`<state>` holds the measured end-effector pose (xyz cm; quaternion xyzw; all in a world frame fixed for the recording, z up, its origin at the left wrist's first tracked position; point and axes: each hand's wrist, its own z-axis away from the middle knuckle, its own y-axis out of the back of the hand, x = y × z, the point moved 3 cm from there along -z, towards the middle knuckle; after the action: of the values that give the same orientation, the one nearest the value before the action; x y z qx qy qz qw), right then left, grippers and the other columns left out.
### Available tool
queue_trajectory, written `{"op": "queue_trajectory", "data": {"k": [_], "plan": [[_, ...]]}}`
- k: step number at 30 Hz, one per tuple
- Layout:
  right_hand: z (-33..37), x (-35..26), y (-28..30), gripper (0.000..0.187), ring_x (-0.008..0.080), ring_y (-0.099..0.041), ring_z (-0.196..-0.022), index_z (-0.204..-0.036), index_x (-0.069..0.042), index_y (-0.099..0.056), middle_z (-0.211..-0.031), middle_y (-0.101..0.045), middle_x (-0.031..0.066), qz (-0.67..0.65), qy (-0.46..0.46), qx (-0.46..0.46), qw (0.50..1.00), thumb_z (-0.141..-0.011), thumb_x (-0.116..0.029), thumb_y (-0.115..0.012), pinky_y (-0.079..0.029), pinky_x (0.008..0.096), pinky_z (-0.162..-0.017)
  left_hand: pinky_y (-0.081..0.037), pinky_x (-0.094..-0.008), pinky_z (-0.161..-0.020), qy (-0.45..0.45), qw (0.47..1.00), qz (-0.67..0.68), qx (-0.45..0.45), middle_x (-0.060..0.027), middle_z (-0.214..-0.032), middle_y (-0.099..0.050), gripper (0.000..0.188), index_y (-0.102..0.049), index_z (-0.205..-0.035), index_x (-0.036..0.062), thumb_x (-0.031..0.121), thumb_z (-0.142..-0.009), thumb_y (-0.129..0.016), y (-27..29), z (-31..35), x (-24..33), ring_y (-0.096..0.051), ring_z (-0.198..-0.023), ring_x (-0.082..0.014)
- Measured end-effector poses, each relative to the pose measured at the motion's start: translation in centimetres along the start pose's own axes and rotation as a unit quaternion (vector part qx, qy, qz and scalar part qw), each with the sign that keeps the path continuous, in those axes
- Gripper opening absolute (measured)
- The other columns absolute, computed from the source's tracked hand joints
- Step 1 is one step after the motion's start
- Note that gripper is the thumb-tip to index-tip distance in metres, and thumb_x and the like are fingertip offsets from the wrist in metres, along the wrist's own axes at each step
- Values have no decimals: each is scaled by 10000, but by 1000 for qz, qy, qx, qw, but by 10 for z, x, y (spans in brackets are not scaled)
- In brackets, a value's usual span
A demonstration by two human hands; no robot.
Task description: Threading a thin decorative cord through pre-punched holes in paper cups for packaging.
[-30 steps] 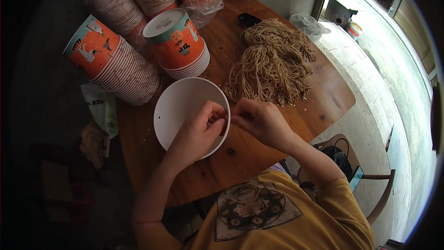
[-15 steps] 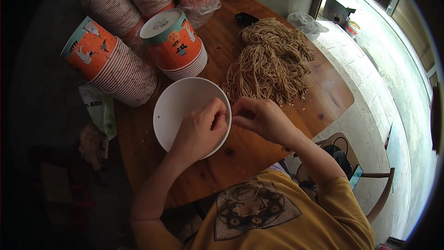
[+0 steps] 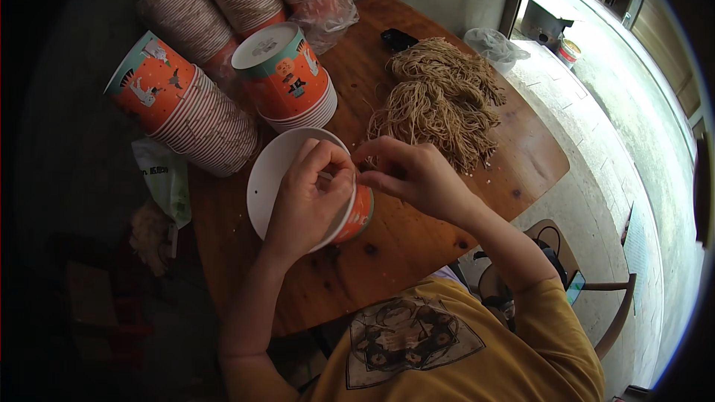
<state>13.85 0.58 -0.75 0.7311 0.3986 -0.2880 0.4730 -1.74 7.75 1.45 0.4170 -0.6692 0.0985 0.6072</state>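
Wooden table [image 3: 417,253], seen from above. Your left hand [image 3: 309,197] curls over the rim of a paper cup [image 3: 272,175], white inside and orange outside, which lies tilted at the table's middle. Your right hand [image 3: 413,175] pinches its fingertips shut beside the left thumb; what they hold is too small to tell. Tan string bundle [image 3: 439,100] lies just beyond. 2 stacks of orange cups [image 3: 186,108] rest further left.
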Motion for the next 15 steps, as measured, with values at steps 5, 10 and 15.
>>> {"op": "queue_trajectory", "data": {"k": [5, 10, 15], "plan": [[4, -4, -6, 193, 59, -504, -583, -1043, -74, -621, -683, -591, 17, -44, -48, 3, 998, -882, -172, -662, -416, 238, -531, -509, -236, -694, 20, 998, 55, 3, -13, -932, -495, 1, -535, -907, 23, 23, -907, -536, -2, 2, -7, -567, -815, -74], [13, 6, -12, 162, 30, -514, -639, -994, -43, -612, -749, -612, -30, -237, -125, -25, 963, -935, -194, -604, -423, 208, -547, -549, -256, -676, 67, 981, 177, -29, 12, -972, -534, 40, -517, -970, 60, 98, -960, -508, -10, 3, -7, -611, -872, -81], [19, 16, -12, 167, 16, -504, -598, -963, -67, -617, -683, -577, -46, -317, -157, -46, 934, -942, -230, -588, -396, 188, -521, -542, -277, -762, 131, 973, 189, -23, -44, -982, -570, 113, -506, -1043, 31, 85, -944, -517, -14, 5, -6, -610, -920, -121]]}}
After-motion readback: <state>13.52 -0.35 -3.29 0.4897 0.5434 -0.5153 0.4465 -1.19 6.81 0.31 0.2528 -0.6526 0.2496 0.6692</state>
